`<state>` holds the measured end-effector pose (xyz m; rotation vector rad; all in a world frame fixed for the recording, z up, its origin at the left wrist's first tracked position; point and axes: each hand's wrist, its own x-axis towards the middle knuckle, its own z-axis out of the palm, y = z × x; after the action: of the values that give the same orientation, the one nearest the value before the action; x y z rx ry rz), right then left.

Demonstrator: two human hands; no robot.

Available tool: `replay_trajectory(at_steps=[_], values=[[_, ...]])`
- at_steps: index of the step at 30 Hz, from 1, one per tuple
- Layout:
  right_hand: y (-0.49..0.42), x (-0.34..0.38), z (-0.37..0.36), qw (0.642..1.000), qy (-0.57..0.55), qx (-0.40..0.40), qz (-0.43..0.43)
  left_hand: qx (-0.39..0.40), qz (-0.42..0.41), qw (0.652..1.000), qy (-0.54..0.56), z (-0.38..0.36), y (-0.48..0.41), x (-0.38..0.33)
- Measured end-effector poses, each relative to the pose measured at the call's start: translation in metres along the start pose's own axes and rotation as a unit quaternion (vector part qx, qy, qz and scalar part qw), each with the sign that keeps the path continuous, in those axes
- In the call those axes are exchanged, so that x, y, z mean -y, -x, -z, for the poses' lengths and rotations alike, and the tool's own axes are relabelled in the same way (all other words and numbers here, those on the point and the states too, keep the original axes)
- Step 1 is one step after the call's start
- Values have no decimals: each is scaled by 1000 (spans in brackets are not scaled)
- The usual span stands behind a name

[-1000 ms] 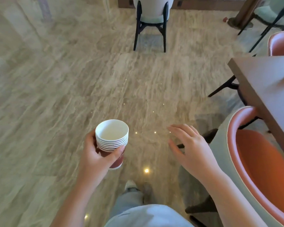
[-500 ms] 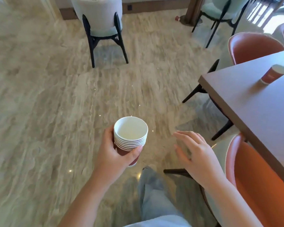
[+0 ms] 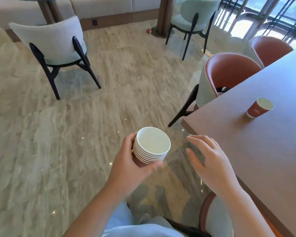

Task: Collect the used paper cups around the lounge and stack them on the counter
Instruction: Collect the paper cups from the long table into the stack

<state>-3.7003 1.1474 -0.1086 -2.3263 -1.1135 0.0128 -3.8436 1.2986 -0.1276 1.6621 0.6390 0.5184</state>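
Note:
My left hand point(image 3: 135, 166) grips a stack of several nested paper cups point(image 3: 151, 146), red outside with white rims, held upright at the centre of the view. My right hand point(image 3: 210, 165) hovers just right of the stack with relaxed, spread fingers, holding nothing and touching neither cups nor table. A single red paper cup point(image 3: 259, 108) stands on the dark brown table point(image 3: 263, 151) at the right. Another small red cup point(image 3: 149, 30) lies on the floor far back, by a column base.
An orange chair point(image 3: 229, 74) is tucked at the table's near corner, another point(image 3: 270, 48) sits behind it, and a third chair back point(image 3: 215, 218) is close by my right arm. A pale chair point(image 3: 55, 43) stands at left, another point(image 3: 193, 16) at back. Marble floor lies ahead.
The view has lifted and swung right, bringing the table, its single cup and the far chairs into sight. Both hands keep the same pose, the left still holding the stack.

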Motion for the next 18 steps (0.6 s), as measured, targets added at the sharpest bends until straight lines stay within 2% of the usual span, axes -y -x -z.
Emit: replay_trajectory(at_steps=[8, 14, 18], values=[[-110, -24, -42, 997, 24, 7, -72, 23, 47, 997, 50, 32, -159, 35], [-229, -12, -53, 991, 35, -71, -110, 83, 11, 996, 17, 58, -311, 24], [-277, -15, -55, 984, 38, -102, -143, 126, -9, 992, 5, 52, -392, 14]])
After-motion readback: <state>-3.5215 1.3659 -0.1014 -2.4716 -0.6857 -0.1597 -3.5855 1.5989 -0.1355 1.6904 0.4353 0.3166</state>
